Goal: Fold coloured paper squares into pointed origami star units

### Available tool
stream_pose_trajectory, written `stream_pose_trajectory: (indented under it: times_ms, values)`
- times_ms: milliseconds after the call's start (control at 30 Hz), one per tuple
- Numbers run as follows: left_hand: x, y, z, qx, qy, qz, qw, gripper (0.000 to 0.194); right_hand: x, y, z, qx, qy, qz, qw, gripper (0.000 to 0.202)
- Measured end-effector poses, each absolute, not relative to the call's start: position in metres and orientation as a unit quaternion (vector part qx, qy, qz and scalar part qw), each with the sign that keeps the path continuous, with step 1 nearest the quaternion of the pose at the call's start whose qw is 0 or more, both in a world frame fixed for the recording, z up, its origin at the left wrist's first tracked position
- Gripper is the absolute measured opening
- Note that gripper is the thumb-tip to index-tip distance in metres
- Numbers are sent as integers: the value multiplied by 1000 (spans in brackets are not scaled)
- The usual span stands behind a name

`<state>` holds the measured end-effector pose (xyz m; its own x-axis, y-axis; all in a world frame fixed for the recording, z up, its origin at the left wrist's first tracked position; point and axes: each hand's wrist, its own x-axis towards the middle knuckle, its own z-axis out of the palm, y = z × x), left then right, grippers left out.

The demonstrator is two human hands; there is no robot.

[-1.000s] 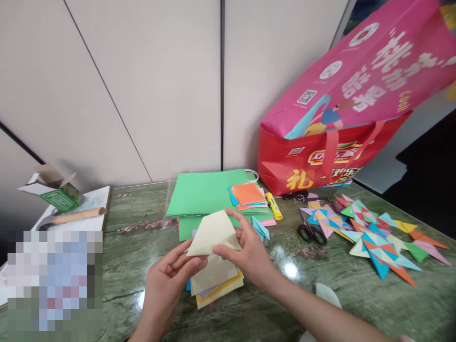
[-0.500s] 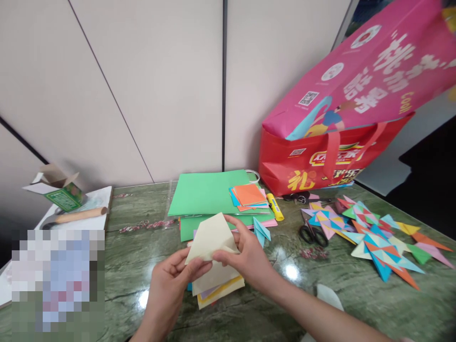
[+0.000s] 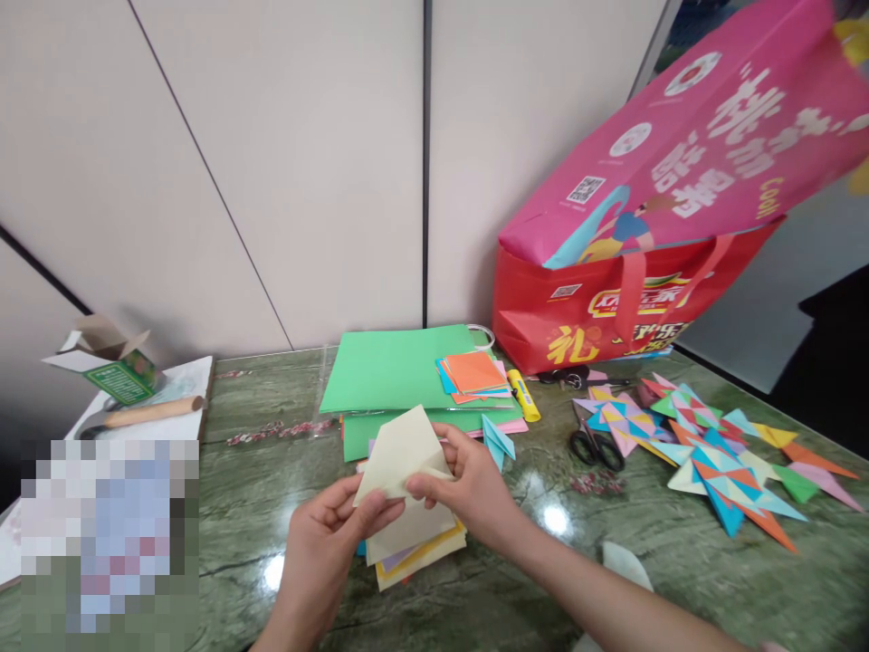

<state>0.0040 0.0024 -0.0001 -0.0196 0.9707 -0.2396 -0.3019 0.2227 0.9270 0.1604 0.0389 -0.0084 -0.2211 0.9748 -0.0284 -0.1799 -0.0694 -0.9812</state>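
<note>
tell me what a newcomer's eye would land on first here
Probably the big pink bag at upper right, above the red bag. Next come colourful paper stars on the right of the table, then the cream paper held by left hand and right hand, lower centre.

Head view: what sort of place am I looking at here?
Probably a paper-craft spot on a green, marble-patterned tabletop, though I can't tell whether home or workplace. Signs: folded-paper stars, scissors, and cream paper held in both hands.
</note>
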Motion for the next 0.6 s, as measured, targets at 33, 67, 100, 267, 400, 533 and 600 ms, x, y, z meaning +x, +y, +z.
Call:
stream_pose_trajectory:
  times_ms: [33,67,100,267,400,533,600]
  values:
    - [4,2,1,343,491,519,609,26,161,39,-8,-407,-494,605,474,45]
    - [5,2,1,346,493,518,608,26,161,38,-8,-410,-498,600,473,43]
    - [5,2,2,348,495,516,606,25,161,38,-7,-414,-503,593,473,41]
    - [4,2,2,357,505,505,602,25,162,36,-7,-419,-534,565,470,40]
    - [5,4,1,344,507,508,606,25,160,35,-7,-420,-521,586,457,43]
    - [5,5,1,341,516,504,603,26,160,35,-6,-414,-507,606,452,46]
    - [5,4,2,345,518,501,601,25,161,35,-6,-410,-508,609,452,47]
